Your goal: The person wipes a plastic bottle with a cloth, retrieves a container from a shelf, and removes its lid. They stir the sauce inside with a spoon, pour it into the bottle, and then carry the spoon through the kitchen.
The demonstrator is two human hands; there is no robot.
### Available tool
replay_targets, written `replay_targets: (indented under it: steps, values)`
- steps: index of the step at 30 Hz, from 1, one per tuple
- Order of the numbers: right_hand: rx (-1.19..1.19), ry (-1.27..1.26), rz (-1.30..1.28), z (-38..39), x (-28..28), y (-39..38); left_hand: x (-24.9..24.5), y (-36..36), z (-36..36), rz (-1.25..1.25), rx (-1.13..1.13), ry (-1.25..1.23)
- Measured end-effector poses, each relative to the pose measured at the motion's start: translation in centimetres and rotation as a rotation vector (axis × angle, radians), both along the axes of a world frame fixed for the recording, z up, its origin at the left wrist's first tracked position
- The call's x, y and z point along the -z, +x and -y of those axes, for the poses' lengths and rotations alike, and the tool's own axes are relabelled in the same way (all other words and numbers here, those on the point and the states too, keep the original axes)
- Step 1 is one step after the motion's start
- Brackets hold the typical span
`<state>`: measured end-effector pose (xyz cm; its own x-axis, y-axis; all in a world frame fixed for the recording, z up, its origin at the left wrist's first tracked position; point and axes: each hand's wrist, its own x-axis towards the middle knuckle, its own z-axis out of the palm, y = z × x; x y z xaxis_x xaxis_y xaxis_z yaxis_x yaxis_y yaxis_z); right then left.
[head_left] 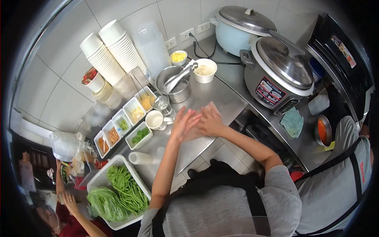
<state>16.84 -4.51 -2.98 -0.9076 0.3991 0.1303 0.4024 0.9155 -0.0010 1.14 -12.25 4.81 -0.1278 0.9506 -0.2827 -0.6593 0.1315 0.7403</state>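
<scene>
In the middle of the head view, my left hand [183, 123] is raised over the steel counter [173, 154] with its fingers stretched out. My right hand [211, 121] meets it from the right, fingers extended towards the left hand's fingers. A pale, see-through patch shows around the hands, and I cannot make out what it is. Just left of the left hand stands a white mug [154, 119], beside a clear glass jug [162, 103]. Behind the hands are a steel pot [179, 94] with tongs [177, 79] across it and a white paper bowl [206, 73] with pale food.
Left are small trays with chopped ingredients, including green leaves [139, 135], and a white basket [92, 182] of green vegetables. Stacked paper bowls [125, 55] line the wall. Two rice cookers [272, 75] stand right. One co-worker [335, 189] is at right, another's hand [71, 203] lower left.
</scene>
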Motion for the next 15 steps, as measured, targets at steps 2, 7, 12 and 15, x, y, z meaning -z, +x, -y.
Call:
replay_targets:
  steps: [2,7,12,15]
  values:
    - [-0.059,-0.087,-0.075,0.4,1.5,-1.4,2.4,-1.5,-4.7,0.329,-0.051,-0.049]
    - [-0.073,-0.119,-0.104,-1.4,3.1,-1.0,5.4,-3.4,-13.7,0.669,-0.437,-0.178]
    - [-0.064,-0.162,-0.062,-4.8,2.1,2.6,11.8,-7.1,-18.0,0.785,-0.399,-0.014]
    - [-0.133,-0.156,-0.087,-6.5,1.6,1.4,8.4,-6.6,-17.0,1.053,-0.470,-0.106]
